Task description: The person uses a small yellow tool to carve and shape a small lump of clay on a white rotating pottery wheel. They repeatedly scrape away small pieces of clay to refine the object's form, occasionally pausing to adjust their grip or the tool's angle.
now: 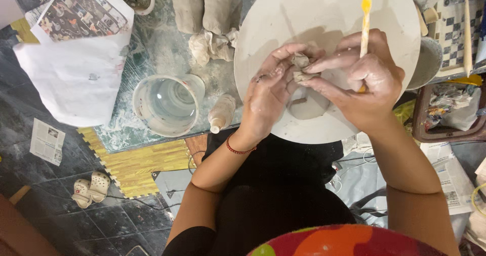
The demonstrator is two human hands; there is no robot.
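A small lump of grey clay (302, 68) is pinched between the fingertips of the left hand (267, 91) and right hand (362, 76) over the round white board (304, 13). A yellow modelling stick (365, 20) is also gripped in the right hand. A water container (167, 104) stands near the counter's front edge.

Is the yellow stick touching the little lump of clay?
Apart. The head view shows the yellow stick held in the right hand, with fingers between it and the clay lump.

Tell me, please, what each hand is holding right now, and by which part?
Both hands pinch a small clay lump between fingertips, the left hand from its left side, the right hand from its right. The right hand also grips a yellow modelling tool by its lower shaft.
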